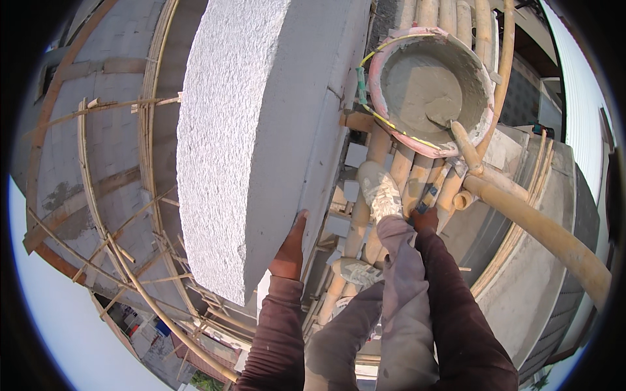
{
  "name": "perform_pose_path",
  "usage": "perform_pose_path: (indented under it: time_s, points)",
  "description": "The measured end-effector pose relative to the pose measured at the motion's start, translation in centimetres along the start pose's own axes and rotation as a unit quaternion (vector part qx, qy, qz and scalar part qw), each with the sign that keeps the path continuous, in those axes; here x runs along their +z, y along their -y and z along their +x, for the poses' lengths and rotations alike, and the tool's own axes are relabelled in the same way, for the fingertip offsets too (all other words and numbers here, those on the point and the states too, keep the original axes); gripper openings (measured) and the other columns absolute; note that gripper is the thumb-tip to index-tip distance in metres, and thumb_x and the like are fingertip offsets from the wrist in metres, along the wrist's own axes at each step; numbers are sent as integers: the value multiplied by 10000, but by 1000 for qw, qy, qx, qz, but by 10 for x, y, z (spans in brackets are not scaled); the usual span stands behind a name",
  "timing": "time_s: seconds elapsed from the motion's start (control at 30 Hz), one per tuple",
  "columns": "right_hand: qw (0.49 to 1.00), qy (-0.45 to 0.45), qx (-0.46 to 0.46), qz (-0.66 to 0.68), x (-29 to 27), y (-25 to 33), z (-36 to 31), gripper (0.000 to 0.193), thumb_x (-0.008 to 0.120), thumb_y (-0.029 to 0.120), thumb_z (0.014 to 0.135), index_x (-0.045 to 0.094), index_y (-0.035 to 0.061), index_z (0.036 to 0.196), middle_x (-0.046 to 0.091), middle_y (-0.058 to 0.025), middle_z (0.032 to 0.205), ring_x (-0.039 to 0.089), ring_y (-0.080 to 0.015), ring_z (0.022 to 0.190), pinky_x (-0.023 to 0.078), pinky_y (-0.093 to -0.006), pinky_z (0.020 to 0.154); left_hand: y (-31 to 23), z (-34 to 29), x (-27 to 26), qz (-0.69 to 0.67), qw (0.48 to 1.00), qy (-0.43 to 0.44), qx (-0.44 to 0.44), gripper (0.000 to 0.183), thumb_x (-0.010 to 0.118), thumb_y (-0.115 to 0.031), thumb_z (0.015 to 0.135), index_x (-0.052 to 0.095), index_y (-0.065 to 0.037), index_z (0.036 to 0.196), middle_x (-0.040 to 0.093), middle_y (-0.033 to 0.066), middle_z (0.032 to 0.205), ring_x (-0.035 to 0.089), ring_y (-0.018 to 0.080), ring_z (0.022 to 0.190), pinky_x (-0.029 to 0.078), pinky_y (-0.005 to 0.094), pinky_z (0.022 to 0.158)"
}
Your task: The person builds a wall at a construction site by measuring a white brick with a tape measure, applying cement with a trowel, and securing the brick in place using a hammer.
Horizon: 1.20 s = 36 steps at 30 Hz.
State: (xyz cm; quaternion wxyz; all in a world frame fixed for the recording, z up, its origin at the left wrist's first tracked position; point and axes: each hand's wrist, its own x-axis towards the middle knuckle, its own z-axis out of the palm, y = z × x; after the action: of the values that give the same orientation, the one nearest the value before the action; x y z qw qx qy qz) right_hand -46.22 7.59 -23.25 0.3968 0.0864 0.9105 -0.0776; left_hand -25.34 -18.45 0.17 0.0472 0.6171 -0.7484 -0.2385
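My left hand (289, 253) rests against the smooth grey side of a long wall (306, 124), its visible fingers stretched out along it. A rough white top surface (218, 137) runs along that wall. Lower and to the right, my right hand (426, 220) is closed around a narrow tool with a dark blue part (430, 197); its full shape is hidden. Ahead of that hand sits a round pinkish bucket (377, 75) of wet grey mortar (417, 85). Its yellow handle has a green grip (362, 85). A curved, mortar-covered edge shows in the mortar, beside a wooden stick (464, 143).
I stand on bamboo poles (404, 169) in mortar-spattered shoes (379, 189). A thick bamboo pole (541, 228) crosses at the right. Gaps open between the poles underfoot. Left of the wall, more bamboo scaffolding (98, 189) stands before a grey block wall, with a drop below.
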Motion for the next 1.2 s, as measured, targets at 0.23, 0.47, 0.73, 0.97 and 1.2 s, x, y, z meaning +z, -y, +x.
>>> perform_pose_path:
  time_s: [0.23, 0.47, 0.73, 0.97, 1.2]
  points:
    - [998, -48, -19, -22, 15, -17, 18, 649, 830, 319, 730, 541, -20, 1202, 694, -260, 1112, 708, -399, 981, 570, -452, 839, -6, 2, -1, -55, 998, -6, 9, 421, 826, -293, 832, 698, 24, 1079, 720, 156, 1034, 663, 313, 914, 516, 393, 863]
    - [1000, 5, 29, 7, 10, -12, 17, 659, 819, 341, 759, 510, -12, 1223, 686, -264, 1137, 696, -397, 1021, 549, -460, 902, -17, 0, 2, -73, 997, -33, -18, 410, 848, -252, 821, 689, 37, 1064, 720, 143, 1011, 658, 306, 898, 515, 389, 861]
    - [999, 6, 17, 51, -3, -25, 16, 637, 815, 287, 752, 502, -43, 1198, 682, -274, 1088, 697, -400, 952, 569, -451, 809, -10, -7, 1, -80, 996, 2, -25, 520, 852, -353, 808, 680, 34, 1111, 702, 167, 1101, 645, 321, 990, 493, 405, 928]
    - [995, -77, -52, 33, -19, -39, -17, 539, 741, 268, 799, 516, -51, 1170, 681, -281, 1093, 665, -446, 1033, 524, -481, 906, 21, -10, 2, 93, 989, 4, 117, 542, 807, -402, 842, 676, 15, 1161, 694, 164, 1165, 633, 334, 1052, 483, 415, 957]
    - [987, -47, -115, 105, -82, -46, -44, 374, 708, 256, 832, 595, -48, 1017, 675, -286, 942, 664, -457, 929, 512, -503, 815, 42, -12, 20, 254, 932, 44, 253, 470, 726, -350, 921, 665, -27, 1256, 688, 178, 1173, 625, 352, 1140, 477, 416, 993]
